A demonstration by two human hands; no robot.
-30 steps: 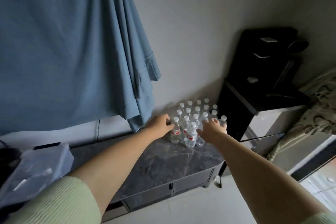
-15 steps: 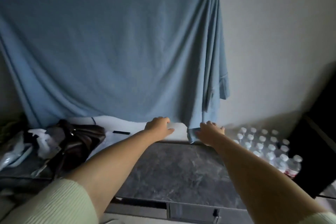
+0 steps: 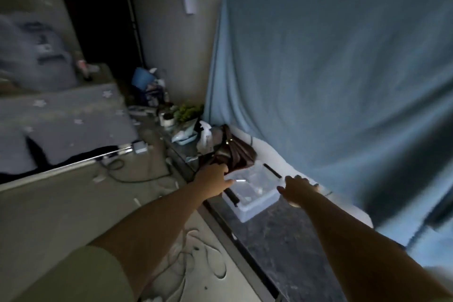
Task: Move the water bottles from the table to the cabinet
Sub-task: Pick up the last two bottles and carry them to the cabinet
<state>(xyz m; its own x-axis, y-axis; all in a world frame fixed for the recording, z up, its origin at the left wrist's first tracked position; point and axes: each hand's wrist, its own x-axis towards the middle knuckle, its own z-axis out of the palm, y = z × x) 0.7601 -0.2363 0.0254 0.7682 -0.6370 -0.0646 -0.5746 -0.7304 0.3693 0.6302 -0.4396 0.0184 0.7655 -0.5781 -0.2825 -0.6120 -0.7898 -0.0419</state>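
No water bottles show in the head view. Both my arms reach forward over the dark marble-topped cabinet (image 3: 282,240). My left hand (image 3: 215,179) hangs at the left end of a clear plastic box (image 3: 250,200) with its fingers spread and nothing in it. At the box's right end, my right hand (image 3: 297,189) is also spread and empty. Neither hand visibly grips the box.
A blue cloth (image 3: 331,81) hangs on the wall behind the cabinet. A brown bag (image 3: 236,152), a white spray bottle (image 3: 204,137) and a potted plant (image 3: 188,113) crowd the cabinet's far left. Cables (image 3: 196,252) lie on the floor; a grey bed (image 3: 61,117) is at left.
The view has swung left along the cabinet, and the cluster of bottles has left the picture on the right. Both hands stay outstretched and now hover at the clear box.
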